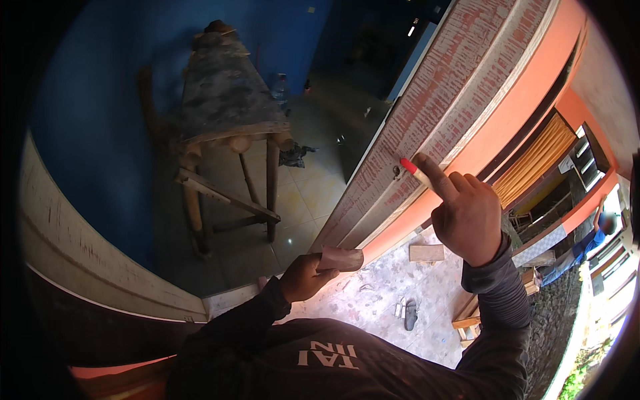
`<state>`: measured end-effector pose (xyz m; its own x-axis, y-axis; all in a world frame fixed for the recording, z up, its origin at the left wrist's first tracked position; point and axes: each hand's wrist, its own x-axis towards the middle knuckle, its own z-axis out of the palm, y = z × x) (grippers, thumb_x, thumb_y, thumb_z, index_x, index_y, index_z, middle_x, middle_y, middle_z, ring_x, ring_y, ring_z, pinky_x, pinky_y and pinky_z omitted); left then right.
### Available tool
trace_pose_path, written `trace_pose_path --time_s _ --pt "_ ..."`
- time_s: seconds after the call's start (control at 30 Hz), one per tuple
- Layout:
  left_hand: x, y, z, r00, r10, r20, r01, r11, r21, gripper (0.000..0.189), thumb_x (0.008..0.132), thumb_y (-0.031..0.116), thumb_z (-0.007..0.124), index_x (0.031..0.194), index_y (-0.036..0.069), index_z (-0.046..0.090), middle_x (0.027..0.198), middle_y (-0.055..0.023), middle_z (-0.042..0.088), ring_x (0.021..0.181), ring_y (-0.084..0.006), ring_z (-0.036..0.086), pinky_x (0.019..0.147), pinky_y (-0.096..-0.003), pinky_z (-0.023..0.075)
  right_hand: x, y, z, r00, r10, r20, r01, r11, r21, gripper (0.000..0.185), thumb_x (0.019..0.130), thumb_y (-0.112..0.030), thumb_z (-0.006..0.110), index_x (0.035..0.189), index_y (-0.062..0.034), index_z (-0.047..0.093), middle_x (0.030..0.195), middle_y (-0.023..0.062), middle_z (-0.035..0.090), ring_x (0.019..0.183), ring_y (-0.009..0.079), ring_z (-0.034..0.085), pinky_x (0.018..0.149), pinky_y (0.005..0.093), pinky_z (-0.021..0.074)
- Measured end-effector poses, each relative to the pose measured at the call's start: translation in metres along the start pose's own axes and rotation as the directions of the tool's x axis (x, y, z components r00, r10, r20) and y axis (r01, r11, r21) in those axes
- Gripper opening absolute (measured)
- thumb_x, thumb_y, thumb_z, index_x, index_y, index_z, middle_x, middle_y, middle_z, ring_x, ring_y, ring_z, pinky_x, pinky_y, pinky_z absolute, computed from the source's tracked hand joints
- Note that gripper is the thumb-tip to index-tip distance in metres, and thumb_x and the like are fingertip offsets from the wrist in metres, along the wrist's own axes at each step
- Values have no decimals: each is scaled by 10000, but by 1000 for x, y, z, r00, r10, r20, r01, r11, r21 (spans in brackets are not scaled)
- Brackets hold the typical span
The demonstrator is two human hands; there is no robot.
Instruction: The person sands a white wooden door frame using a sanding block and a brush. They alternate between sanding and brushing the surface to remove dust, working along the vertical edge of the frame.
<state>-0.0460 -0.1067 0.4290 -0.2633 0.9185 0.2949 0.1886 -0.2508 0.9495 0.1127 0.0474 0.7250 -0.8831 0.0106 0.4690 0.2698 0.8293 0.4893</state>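
Before me a wooden door frame (440,100), its paint worn and streaked reddish and pale, slants from upper right down to the centre. My right hand (465,210) is at its edge, holding a slim pale stick with a red tip (415,170); the tip lies over the frame close to a small dark hole (396,171). The index finger is stretched along the stick. Lower down, my left hand (306,278) grips a curved piece of brownish sandpaper (341,259) between thumb and fingers, near the lower part of the frame.
A rough wooden trestle (225,95) stands inside by a blue wall. A plastic bottle (281,90) and a dark bag (298,156) are behind it. On the pale floor lie a sandal (410,315) and a small wooden stool (426,253). Another person (585,247) is outside at right.
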Motion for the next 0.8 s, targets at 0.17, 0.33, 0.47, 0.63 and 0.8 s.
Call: trace_pose_path --time_s 0.17,0.33,0.47,0.63,0.8 --pt "-2 -14 2 998 59 -17 -58 997 47 359 916 -31 616 1272 4 628 1308 -131 647 1206 -220 615 1040 -345 450 -16 -11 20 997 -21 75 14 996 91 801 653 -30 623 1431 -209 552 650 35 454 577 224 519 507 379 434" --pt "-1 -11 1 998 65 -1 -64 997 39 359 917 -35 604 1272 3 634 1304 -131 649 1210 -222 615 1040 -343 450 -23 -17 24 987 -35 156 18 994 108 817 631 -13 643 1420 -212 565 654 45 464 602 240 543 541 383 461" --pt "1 3 4 998 54 -38 -55 998 -18 346 916 -41 595 1254 5 650 1308 -125 647 1214 -213 613 1027 -342 462 -16 -8 8 994 -15 112 10 999 41 815 634 -3 635 1416 -223 573 657 51 454 606 241 541 543 380 460" --pt "3 4 8 993 100 -61 -102 995 -15 330 925 -36 595 1245 15 660 1311 -111 642 1197 -201 618 1017 -346 470 3 8 -25 998 5 -56 -9 996 -84 835 636 -2 606 1425 -271 571 628 25 430 558 191 495 485 354 433" --pt "-1 5 15 989 117 -87 -117 993 -6 299 927 27 633 1224 10 659 1247 -121 664 1130 -226 649 969 -352 495 8 16 -34 986 90 -143 -97 994 -45 879 619 46 589 1443 -258 548 657 39 499 572 211 537 511 372 468"
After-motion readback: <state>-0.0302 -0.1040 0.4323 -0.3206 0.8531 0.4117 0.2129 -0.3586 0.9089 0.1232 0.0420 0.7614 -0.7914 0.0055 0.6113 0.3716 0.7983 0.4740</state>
